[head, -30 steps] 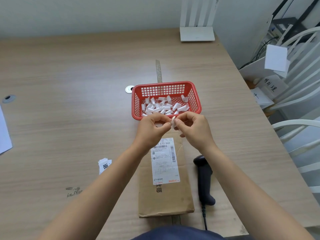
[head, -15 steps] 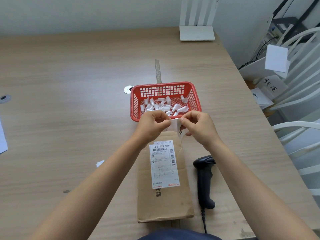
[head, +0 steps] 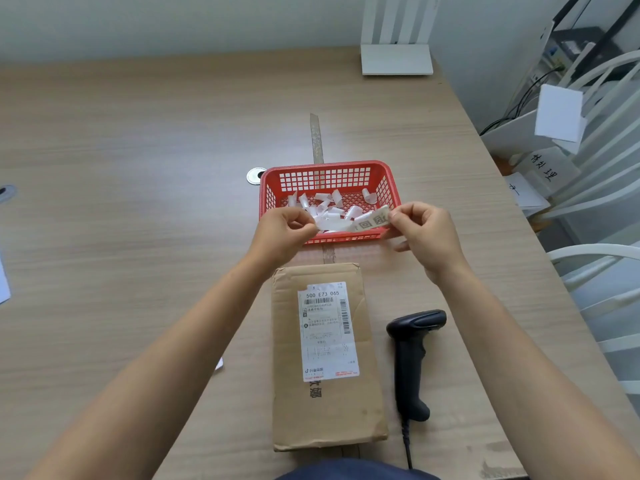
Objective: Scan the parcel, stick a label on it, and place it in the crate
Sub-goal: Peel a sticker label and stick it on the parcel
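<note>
A brown cardboard parcel with a white shipping slip lies flat on the table in front of me. Above its far end, my left hand pinches a translucent backing strip, while my right hand pinches a small printed label that is peeled partly away from it. Both hands hover just in front of a red plastic basket holding several curled white backing scraps. A black handheld scanner lies on the table to the right of the parcel.
A ruler lies behind the basket, a round metal grommet to its left. A white stand sits at the far table edge. White chairs and paper signs crowd the right side. A small paper scrap shows beside my left forearm.
My hands have drawn apart, peeling the label off its backing strip and stretching it out between them. The view has shifted slightly; parcel and scanner lie as before.
</note>
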### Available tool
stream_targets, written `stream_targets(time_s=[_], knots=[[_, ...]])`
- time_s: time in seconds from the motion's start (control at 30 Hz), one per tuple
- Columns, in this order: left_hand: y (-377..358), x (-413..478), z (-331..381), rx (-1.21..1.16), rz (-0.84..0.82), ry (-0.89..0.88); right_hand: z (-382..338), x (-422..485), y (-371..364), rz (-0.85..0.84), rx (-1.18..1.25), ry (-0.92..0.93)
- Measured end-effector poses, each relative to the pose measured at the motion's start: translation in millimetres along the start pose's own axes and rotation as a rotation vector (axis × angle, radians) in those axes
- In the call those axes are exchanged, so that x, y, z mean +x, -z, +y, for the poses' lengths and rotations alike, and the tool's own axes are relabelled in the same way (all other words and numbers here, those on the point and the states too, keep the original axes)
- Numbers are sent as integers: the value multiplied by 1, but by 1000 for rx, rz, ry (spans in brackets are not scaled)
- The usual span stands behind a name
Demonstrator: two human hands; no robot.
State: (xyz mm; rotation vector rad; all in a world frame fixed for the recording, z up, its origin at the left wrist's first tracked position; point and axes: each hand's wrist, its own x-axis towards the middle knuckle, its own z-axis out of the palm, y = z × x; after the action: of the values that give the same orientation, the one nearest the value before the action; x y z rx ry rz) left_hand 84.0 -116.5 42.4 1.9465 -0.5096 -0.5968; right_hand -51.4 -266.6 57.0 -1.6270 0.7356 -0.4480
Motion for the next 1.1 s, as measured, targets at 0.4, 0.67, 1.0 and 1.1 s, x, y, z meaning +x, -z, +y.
stream_targets(time_s=[0.4, 0.67, 1.0, 1.1], knots=[[-16, 56, -22, -178, 320, 238, 12, 19, 18, 358, 329, -114], [-28, 86, -33, -14, 374, 201, 21, 18, 6, 281, 308, -136], [-19, 87, -56, 222, 266, 136, 27, 10, -5, 230, 279, -125], [-21, 76, -48, 213, 233, 90, 31, 7, -7, 240, 227, -98]])
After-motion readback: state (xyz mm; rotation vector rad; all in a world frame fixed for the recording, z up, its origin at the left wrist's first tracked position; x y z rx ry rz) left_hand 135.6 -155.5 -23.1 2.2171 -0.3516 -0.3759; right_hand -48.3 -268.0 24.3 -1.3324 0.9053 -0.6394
